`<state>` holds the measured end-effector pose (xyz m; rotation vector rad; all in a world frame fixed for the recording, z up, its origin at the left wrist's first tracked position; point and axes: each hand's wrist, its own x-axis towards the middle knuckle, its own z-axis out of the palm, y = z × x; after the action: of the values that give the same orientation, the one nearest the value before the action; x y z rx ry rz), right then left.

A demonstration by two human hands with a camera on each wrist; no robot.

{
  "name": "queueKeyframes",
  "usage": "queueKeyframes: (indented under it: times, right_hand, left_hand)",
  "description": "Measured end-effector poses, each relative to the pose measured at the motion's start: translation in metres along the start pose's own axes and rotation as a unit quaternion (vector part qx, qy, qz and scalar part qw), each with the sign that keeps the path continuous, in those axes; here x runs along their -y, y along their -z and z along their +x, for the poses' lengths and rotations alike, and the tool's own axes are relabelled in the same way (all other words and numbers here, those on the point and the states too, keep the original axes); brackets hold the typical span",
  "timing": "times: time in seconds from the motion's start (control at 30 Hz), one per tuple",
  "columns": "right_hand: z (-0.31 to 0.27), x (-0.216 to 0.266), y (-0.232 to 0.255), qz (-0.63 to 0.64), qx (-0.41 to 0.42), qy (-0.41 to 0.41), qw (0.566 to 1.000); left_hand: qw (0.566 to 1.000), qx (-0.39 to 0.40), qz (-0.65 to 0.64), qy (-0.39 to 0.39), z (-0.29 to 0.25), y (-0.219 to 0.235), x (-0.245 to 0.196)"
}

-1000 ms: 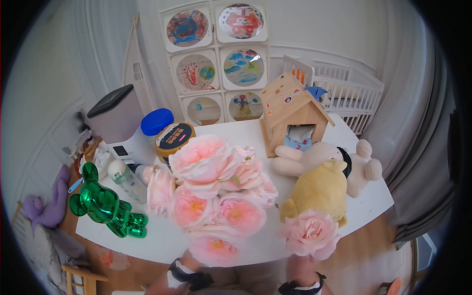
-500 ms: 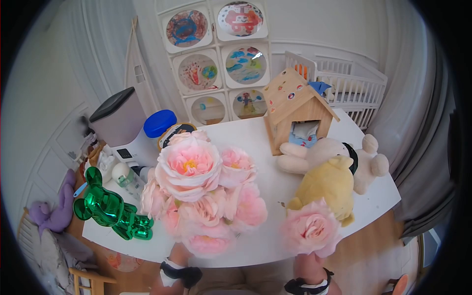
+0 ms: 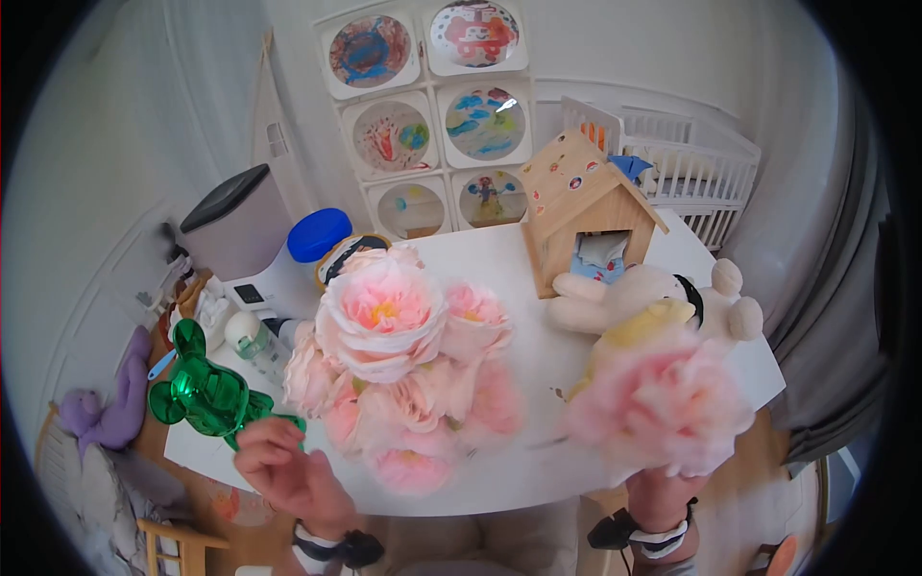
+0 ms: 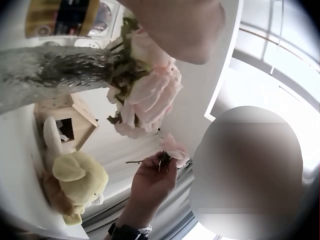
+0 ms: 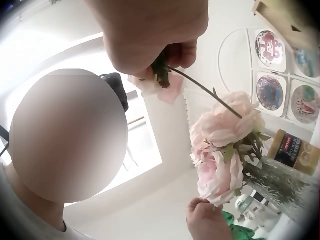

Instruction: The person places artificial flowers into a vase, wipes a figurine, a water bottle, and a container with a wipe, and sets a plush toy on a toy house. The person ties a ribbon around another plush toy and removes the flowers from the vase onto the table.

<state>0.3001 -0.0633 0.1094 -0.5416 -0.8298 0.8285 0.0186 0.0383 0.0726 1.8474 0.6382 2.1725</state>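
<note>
Stem [image 5: 208, 91] pinched in right hand [image 3: 661, 499] just under bloom [image 3: 663, 405], likely to steady it; left hand [image 3: 294, 476] relaxed, holding nothing, near bouquet [image 3: 389, 384].

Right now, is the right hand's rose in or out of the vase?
Out: the right hand pinches the rose, its bare stem visibly clear of the vase.

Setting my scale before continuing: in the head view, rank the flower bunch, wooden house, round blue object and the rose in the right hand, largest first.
1. Flower bunch
2. Wooden house and rose in the right hand: much alike, rose nearer the camera, so unranked
3. Round blue object
</note>
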Motion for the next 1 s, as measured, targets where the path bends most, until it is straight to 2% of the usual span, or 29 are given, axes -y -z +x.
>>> queueKeyframes:
  times: [0.1, 0.17, 0.2, 0.23, 0.33, 0.37, 0.4, 0.43, 0.47, 0.63, 0.7, 0.73, 0.8, 0.83, 0.9, 0.93, 0.97, 1.0]
  right_hand:
    - [0.005, 0.006, -0.01, -0.109, -0.006, 0.058, 0.992]
    - [0.019, 0.011, -0.024, -0.181, -0.006, 0.106, 0.978]
    - [0.031, 0.013, -0.037, -0.216, -0.006, 0.134, 0.967]
    - [0.034, 0.013, -0.048, -0.252, -0.006, 0.163, 0.954]
    - [0.047, 0.021, -0.073, -0.36, -0.012, 0.251, 0.899]
    - [0.052, 0.021, -0.077, -0.362, -0.008, 0.254, 0.897]
    - [0.058, 0.018, -0.079, -0.338, 0.074, 0.268, 0.899]
    - [0.064, 0.016, -0.08, -0.312, 0.153, 0.28, 0.895]
    - [0.073, 0.018, -0.078, -0.37, 0.203, 0.297, 0.857]
    - [0.086, 0.0, -0.082, -0.287, 0.213, 0.253, 0.899]
    - [0.087, -0.002, -0.086, -0.216, 0.181, 0.224, 0.933]
    - [0.088, -0.002, -0.086, -0.217, 0.181, 0.225, 0.933]
    - [0.091, -0.001, -0.086, -0.231, 0.195, 0.26, 0.917]
    - [0.094, -0.002, -0.086, -0.232, 0.194, 0.261, 0.917]
    - [0.098, -0.004, -0.09, -0.301, 0.25, 0.282, 0.876]
    - [0.097, -0.003, -0.093, -0.307, 0.256, 0.228, 0.888]
    - [0.098, -0.006, -0.098, -0.308, 0.255, 0.229, 0.888]
    - [0.1, -0.008, -0.105, -0.298, 0.26, 0.193, 0.898]
  left_hand:
    - [0.99, 0.131, 0.048, -0.006, 0.069, -0.015, -0.028]
    - [0.964, 0.25, 0.077, 0.035, 0.1, -0.025, -0.033]
    - [0.955, 0.276, 0.076, 0.077, 0.108, -0.038, -0.04]
    - [0.944, 0.316, 0.076, 0.066, 0.116, -0.046, -0.039]
    - [0.941, 0.311, 0.068, 0.112, 0.119, -0.063, -0.037]
    - [0.926, 0.338, 0.041, 0.161, 0.119, -0.061, -0.034]
    - [0.907, 0.366, 0.014, 0.208, 0.119, -0.06, -0.031]
    - [0.908, 0.365, 0.012, 0.205, 0.119, -0.058, -0.03]
    - [0.917, 0.337, 0.018, 0.211, 0.117, -0.056, -0.03]
    - [0.925, 0.281, -0.018, 0.254, 0.109, -0.043, -0.029]
    - [0.949, 0.246, -0.02, 0.194, 0.106, -0.041, -0.026]
    - [0.949, 0.247, -0.021, 0.193, 0.106, -0.039, -0.026]
    - [0.943, 0.3, 0.142, 0.02, 0.109, -0.03, -0.026]
    - [0.943, 0.3, 0.14, 0.019, 0.107, -0.027, -0.026]
    - [0.95, 0.283, 0.127, 0.043, 0.101, -0.022, -0.027]
    - [0.949, 0.286, 0.125, 0.042, 0.098, -0.019, -0.024]
    - [0.954, 0.277, 0.105, 0.047, 0.095, -0.017, -0.02]
    - [0.958, 0.267, 0.086, 0.053, 0.093, -0.015, -0.017]
